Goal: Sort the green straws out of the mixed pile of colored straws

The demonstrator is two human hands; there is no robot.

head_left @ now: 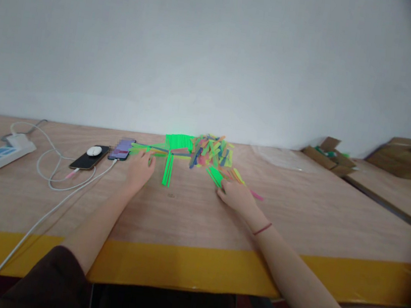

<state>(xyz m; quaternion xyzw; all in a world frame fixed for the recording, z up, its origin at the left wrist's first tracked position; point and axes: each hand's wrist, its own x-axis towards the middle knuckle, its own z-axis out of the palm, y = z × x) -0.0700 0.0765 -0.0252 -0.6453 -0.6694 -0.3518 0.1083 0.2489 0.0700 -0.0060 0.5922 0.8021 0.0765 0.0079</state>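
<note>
1. Green strips (179,142) are lying grouped in a row near the wall (210,63), with loose green sticks (167,170) lying nearer you on the tabletop (189,218).
2. Beside that row, a mixed-colour pile (211,151) is lying jumbled, looking unsorted.
3. Your left hand (141,168) is resting at layered strips (160,148) near the phone (124,148); your right hand (237,195) is touching a green fan (214,176).
4. Blur is hiding whether either hand's fingers are gripping anything.

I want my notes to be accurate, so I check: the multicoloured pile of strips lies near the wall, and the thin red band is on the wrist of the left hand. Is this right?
Not quite: the head view shows the thin red band on the wrist of the right hand. The multicoloured pile of strips lies near the wall.
</note>
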